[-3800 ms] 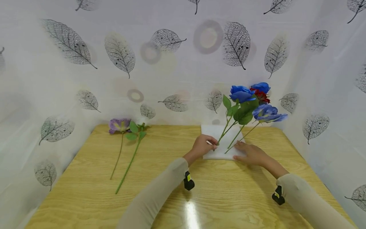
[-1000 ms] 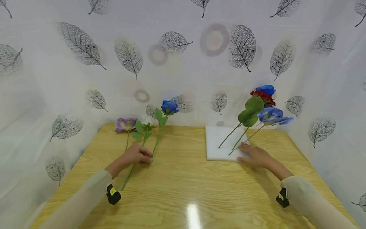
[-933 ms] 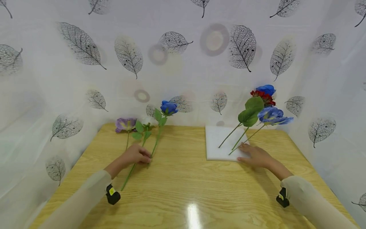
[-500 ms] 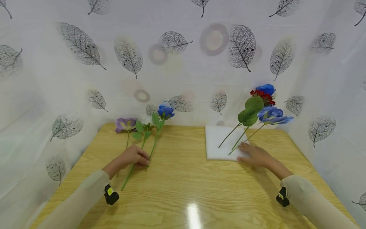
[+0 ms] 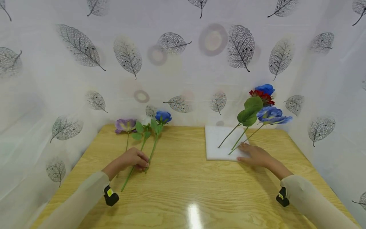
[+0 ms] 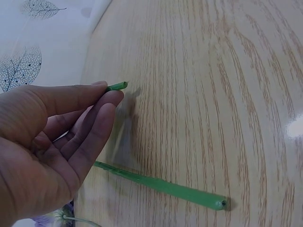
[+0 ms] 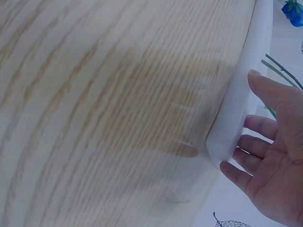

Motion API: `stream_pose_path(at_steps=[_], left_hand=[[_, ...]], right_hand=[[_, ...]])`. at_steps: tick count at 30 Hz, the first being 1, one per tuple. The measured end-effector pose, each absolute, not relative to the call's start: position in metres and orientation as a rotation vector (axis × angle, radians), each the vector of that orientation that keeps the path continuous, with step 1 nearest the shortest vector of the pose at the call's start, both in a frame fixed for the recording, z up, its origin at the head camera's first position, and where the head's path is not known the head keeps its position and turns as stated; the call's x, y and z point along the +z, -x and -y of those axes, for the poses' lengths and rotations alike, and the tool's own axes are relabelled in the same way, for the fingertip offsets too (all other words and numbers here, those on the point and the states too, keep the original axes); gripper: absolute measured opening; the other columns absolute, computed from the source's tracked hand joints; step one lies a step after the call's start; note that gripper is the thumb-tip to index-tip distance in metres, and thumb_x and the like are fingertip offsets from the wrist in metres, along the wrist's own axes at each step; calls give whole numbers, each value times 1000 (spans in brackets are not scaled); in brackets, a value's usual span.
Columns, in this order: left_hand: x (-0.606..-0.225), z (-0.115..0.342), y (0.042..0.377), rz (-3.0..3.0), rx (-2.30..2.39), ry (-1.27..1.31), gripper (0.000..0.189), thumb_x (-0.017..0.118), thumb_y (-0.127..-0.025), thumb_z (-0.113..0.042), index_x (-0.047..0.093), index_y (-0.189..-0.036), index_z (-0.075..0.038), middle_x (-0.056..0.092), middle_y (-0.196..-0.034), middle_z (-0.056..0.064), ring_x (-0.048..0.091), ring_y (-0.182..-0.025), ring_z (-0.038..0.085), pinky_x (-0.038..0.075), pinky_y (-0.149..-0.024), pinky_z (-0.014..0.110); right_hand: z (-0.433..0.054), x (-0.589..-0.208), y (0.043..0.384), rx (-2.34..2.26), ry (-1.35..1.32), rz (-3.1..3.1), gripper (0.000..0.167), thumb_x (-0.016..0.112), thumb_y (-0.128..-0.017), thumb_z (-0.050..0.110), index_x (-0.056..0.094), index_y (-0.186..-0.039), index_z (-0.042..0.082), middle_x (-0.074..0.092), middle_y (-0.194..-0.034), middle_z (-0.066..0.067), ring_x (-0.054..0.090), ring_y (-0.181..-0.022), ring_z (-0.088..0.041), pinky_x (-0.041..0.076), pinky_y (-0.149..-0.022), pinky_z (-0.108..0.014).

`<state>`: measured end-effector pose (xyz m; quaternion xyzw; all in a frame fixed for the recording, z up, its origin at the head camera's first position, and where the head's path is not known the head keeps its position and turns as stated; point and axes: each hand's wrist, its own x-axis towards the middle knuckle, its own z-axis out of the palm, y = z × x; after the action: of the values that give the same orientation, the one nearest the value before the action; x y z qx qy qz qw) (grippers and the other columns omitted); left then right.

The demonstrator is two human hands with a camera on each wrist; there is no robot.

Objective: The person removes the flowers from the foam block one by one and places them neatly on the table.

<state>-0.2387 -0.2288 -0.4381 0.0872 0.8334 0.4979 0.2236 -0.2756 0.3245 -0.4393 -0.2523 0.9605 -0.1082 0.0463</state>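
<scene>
Blue rose (image 5: pixel 163 117) observed in the left hand (image 5: pixel 128 160), gripped at the low end of its stem. Nearest me are the left sleeve (image 5: pixel 81 195) and right sleeve (image 5: pixel 311 197), both beige, with a black unit (image 5: pixel 111 196) hanging under the left cuff and a second unit (image 5: pixel 282 197) under the right.

Next, the left hand. Thumb above, fingertip below, it pinches the stem; the cut tip projects just past the fingers on the near side, raised over the wooden table (image 5: pixel 171 190), with a shadow beneath. From the grip the rose runs away from the hand and slightly right, leaves and bloom at the far end. Whether the bloom touches anything, I cannot tell.

Under this hand pass the stems of the white flower (image 5: pixel 139 127) and, further left, the purple flower (image 5: pixel 125 125). The white bloom is hard to make out.

Well to the right, the right hand (image 5: pixel 254 156) is relaxed, fingers extended, resting against the near right corner of the white slab (image 5: pixel 213 146). Three stems lean up and rightward from the slab, bearing a pale blue flower (image 5: pixel 271 115), red flower (image 5: pixel 261 96) and bright blue flower (image 5: pixel 265 89).

Furthest off, leaf-printed cloth (image 5: pixel 183 76) hangs behind.
</scene>
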Motion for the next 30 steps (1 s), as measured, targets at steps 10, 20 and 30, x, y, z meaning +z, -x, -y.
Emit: stream_pose_path(at_steps=[10, 20, 30], left_hand=[[-442, 226, 236, -2304, 1367, -193, 30, 76, -89, -5, 71, -112, 14, 77, -91, 12, 72, -72, 15, 64, -70, 34], [-445, 223, 238, -2327, 1356, -96, 25, 73, -89, -7, 74, -106, 10, 76, -78, 7, 71, -66, 12, 63, -65, 31], [-444, 222, 235, -2316, 1398, -61, 23, 72, -88, -6, 75, -103, 11, 75, -74, 6, 69, -61, 10, 61, -60, 29]], right_hand=[[-324, -441, 274, -356, 768, -2936, 69, 65, -98, 43, 52, -143, -8, 42, -151, -36, 41, -137, -57, 39, -107, -70], [-323, -440, 272, -354, 768, -2931, 70, 66, -97, 43, 53, -143, -8, 42, -151, -35, 42, -137, -56, 40, -106, -68], [-323, -440, 273, -345, 778, -2939, 69, 66, -97, 43, 53, -142, -8, 43, -150, -36, 42, -137, -56, 40, -107, -67]])
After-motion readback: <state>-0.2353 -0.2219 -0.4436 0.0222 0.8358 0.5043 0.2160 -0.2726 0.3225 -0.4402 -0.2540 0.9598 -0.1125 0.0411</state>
